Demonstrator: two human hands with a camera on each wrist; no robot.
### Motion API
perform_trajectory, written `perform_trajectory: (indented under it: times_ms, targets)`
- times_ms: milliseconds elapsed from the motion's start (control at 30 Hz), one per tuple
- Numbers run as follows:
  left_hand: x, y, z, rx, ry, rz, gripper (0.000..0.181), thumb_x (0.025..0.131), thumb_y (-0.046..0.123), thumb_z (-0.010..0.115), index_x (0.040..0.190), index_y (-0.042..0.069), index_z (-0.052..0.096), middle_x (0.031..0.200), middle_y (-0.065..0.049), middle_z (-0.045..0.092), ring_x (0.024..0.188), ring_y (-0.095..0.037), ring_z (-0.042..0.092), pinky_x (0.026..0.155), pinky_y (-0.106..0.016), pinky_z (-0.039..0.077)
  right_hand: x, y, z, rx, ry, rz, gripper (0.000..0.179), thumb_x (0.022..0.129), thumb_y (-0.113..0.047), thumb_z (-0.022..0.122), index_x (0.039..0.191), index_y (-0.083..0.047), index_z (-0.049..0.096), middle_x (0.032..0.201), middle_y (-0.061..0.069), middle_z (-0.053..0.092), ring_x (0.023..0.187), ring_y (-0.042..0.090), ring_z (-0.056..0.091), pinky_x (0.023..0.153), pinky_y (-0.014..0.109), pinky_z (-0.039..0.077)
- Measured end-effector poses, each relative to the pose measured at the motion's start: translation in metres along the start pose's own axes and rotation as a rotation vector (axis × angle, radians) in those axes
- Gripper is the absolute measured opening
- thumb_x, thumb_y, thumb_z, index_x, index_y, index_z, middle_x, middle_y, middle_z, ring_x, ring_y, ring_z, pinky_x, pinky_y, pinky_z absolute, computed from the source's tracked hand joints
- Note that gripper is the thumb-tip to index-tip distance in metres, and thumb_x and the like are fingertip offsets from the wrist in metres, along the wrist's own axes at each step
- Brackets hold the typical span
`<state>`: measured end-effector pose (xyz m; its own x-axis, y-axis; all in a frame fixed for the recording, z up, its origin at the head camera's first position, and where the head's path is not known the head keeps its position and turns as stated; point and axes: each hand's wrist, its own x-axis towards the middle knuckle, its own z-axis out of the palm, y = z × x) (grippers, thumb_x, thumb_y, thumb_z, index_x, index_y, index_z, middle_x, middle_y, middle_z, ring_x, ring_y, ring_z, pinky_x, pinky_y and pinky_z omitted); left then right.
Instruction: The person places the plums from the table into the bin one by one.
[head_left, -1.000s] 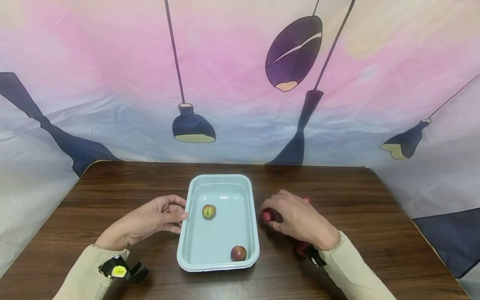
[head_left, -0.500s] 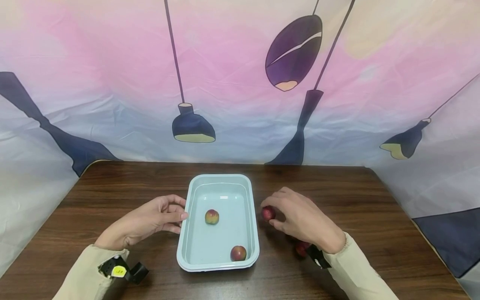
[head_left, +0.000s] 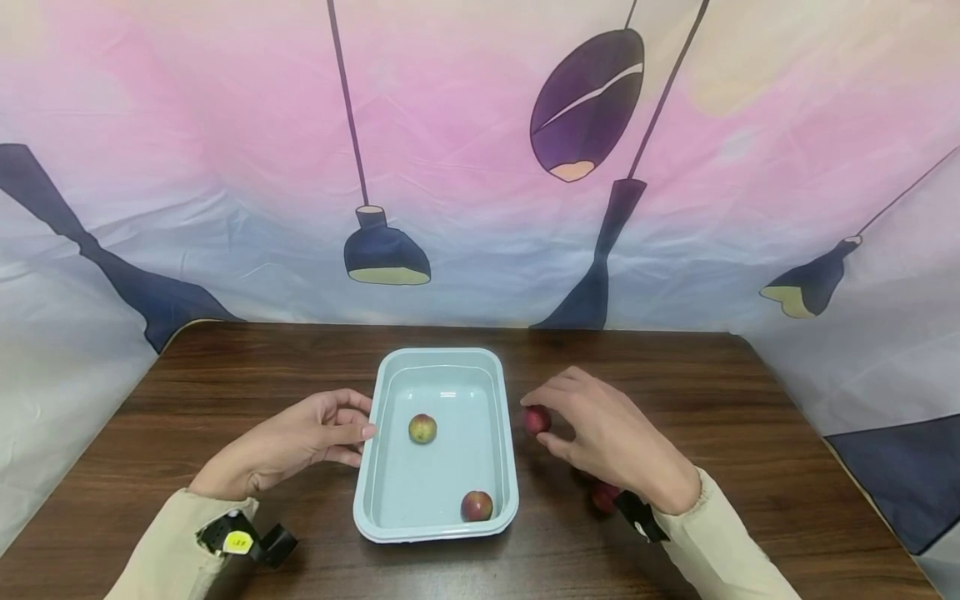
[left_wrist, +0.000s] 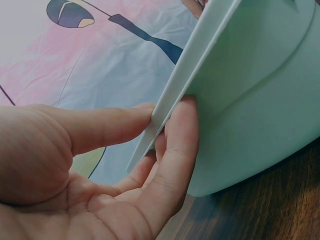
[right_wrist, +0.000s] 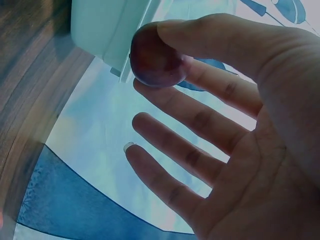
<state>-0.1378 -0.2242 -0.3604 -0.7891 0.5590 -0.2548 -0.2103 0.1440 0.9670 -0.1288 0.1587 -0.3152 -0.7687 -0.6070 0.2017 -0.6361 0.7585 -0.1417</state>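
Note:
My left hand (head_left: 303, 437) pinches the left rim of a pale blue plastic tray (head_left: 457, 475), thumb on top and fingers underneath, as the left wrist view shows. Two plums lie in the tray: a yellow-green one (head_left: 422, 429) towards the middle and a reddish one (head_left: 477, 506) in the near right corner. Just right of the tray, my right hand (head_left: 603, 433) holds a dark red plum (right_wrist: 157, 57) between thumb and fingertips, its other fingers spread out. Another red plum (head_left: 604, 497) lies on the table, partly covered by my right wrist.
The dark wooden table (head_left: 262, 367) bears everything. A fabric backdrop (head_left: 480, 167) printed with lamps rises behind its far edge and along both sides. A wrist camera (head_left: 247, 540) juts from my left sleeve.
My right hand has risen slightly with the dark red plum and shifted a little right. The yellow-green plum has rolled slightly in the tray. My left hand stays put.

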Motion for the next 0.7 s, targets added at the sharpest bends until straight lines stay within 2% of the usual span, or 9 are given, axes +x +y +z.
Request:
perform_trajectory:
  times_ms: [233,700]
  targets:
    - [0.001,-0.001,-0.001,-0.002,-0.006,0.001,0.056,0.100,0.013,0.065,0.136,-0.016,0.033,0.107,-0.006,0.072,0.098,-0.015,0.073,0.088,-0.035,0.064,-0.001,-0.003,-0.002,-0.007,0.018,-0.010,0.035,0.086,-0.024,0.082,0.119,-0.021,0.071,0.111,-0.010,0.072,0.114,0.012,0.061,0.096,0.034,0.058]
    - [0.001,0.000,0.000,-0.010,0.000,-0.007,0.057,0.100,0.013,0.065,0.136,-0.016,0.033,0.107,-0.006,0.072,0.098,-0.015,0.072,0.088,-0.035,0.065,-0.005,-0.012,-0.006,0.010,0.091,-0.073,0.025,0.085,-0.018,0.080,0.107,-0.025,0.070,0.101,-0.017,0.066,0.107,0.007,0.059,0.089,0.027,0.056]
